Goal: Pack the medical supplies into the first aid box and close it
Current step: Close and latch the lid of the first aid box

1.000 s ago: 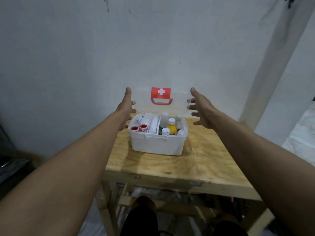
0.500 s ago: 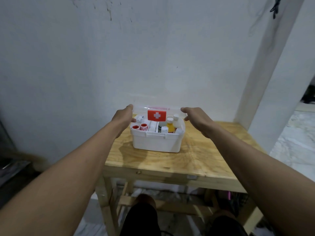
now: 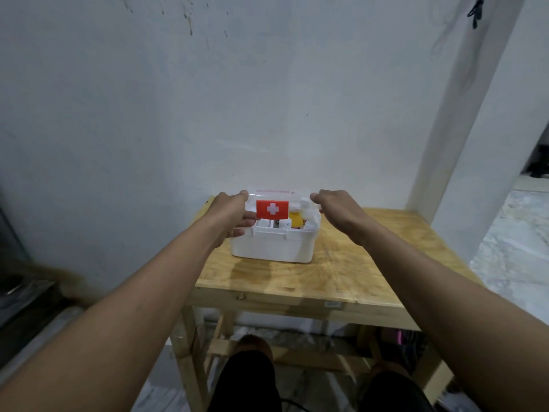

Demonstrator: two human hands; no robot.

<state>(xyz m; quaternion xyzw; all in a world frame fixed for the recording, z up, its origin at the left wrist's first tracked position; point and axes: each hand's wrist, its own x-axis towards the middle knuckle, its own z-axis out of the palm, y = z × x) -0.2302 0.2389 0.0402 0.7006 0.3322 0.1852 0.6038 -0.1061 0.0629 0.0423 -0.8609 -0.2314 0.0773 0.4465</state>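
Note:
A white first aid box [image 3: 271, 248] stands on a wooden table [image 3: 341, 272] near the wall. Its clear lid [image 3: 297, 196], with a red label bearing a white cross [image 3: 272, 209], is tilted low over the box, with a gap left at the front. My left hand [image 3: 230, 215] grips the lid's left edge. My right hand [image 3: 335, 209] grips its right edge. Through the gap and the lid I see supplies inside: a yellow bottle [image 3: 295, 220] and several white containers [image 3: 309, 217].
A white wall stands right behind the table. A white pillar [image 3: 463, 129] rises at the table's right rear corner. My knees [image 3: 252, 379] are below the table's front edge. Tiled floor [image 3: 511, 257] lies to the right.
Both hands have swung the lid down from upright to nearly flat over the box. The camera view has tipped up slightly.

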